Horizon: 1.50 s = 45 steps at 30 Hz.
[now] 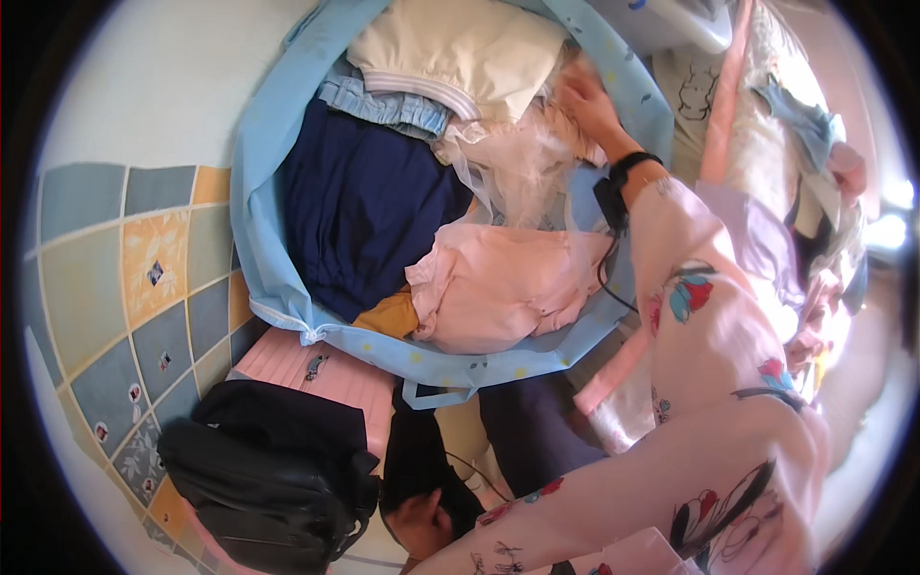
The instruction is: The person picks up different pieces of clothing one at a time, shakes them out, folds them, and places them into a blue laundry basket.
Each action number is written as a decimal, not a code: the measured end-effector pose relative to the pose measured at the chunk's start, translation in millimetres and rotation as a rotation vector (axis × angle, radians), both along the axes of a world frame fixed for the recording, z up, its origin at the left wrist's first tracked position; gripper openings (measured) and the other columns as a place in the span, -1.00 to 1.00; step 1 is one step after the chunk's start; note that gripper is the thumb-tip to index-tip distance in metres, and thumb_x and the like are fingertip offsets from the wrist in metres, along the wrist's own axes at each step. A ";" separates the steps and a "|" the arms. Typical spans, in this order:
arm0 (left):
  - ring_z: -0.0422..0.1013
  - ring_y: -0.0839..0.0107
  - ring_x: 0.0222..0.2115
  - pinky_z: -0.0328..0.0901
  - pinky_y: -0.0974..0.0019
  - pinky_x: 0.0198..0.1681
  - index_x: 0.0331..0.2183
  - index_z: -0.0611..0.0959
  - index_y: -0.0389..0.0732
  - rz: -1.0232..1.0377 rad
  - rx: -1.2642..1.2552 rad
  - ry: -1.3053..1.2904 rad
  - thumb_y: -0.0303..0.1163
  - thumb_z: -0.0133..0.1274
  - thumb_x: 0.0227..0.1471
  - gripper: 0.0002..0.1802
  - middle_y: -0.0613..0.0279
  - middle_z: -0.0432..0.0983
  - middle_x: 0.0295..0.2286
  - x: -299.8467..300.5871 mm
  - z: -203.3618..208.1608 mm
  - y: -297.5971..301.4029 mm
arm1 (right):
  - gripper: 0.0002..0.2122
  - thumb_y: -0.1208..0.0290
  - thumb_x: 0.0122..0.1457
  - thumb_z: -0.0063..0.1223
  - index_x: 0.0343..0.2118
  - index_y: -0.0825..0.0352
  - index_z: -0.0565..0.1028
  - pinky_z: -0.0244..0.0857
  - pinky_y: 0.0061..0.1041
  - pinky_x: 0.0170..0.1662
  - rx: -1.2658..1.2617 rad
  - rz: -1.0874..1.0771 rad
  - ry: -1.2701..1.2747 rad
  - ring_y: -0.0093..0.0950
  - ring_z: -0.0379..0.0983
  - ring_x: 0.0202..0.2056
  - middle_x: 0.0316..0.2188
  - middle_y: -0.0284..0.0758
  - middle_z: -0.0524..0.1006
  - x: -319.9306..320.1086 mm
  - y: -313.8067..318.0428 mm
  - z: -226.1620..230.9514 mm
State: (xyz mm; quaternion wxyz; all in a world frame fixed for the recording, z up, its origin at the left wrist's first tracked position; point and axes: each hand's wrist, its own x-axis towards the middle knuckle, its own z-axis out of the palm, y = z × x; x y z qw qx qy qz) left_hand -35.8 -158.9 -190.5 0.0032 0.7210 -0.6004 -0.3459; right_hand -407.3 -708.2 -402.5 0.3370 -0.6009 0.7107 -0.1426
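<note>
Pink flowered sleeves [613,498] fill the lower right. Inside a blue bag [259,220] of clothes [364,201], the blurred right hand [580,101] is beside a cream garment [460,48]; its grip, like that of the left hand [419,522] near a black bag [259,479], cannot be told.

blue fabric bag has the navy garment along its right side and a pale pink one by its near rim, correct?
No: the head view shows the navy garment along the left side of the blue fabric bag; the pale pink garment is by its near rim.
</note>
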 end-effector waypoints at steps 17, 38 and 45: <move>0.38 0.39 -0.45 0.07 0.23 -0.48 -0.36 0.60 0.00 0.081 -0.119 0.028 -0.43 0.02 -0.45 -0.60 0.35 0.44 -0.60 -11.7 9.2 27.4 | -0.59 0.21 0.07 -0.24 -0.02 0.25 0.19 0.00 0.04 0.01 0.032 0.476 0.634 0.01 -0.09 0.11 0.09 -0.18 0.06 37.7 63.7 -18.5; 0.31 0.22 -0.26 0.12 0.06 -0.23 -0.36 0.62 -0.03 -0.033 -0.198 -0.294 -0.29 -0.01 -0.22 -0.74 0.18 0.48 -0.39 -60.8 7.9 78.9 | -0.65 0.30 0.06 -0.07 -0.07 0.24 0.36 0.27 -0.43 -0.26 -0.058 0.939 -0.375 -0.35 0.46 -0.34 -0.37 -0.26 0.52 59.8 365.0 348.8; 0.02 0.15 0.06 -0.14 -0.23 0.01 -0.24 0.57 0.06 -0.257 -0.057 -0.445 -0.17 -0.08 -0.13 -0.67 0.32 0.32 -0.09 -66.2 15.4 99.8 | -0.61 0.25 0.01 -0.01 -0.07 0.27 0.36 0.20 -0.37 -0.07 -0.118 0.193 -0.075 -0.19 0.34 -0.12 -0.16 -0.09 0.41 -131.3 399.6 311.7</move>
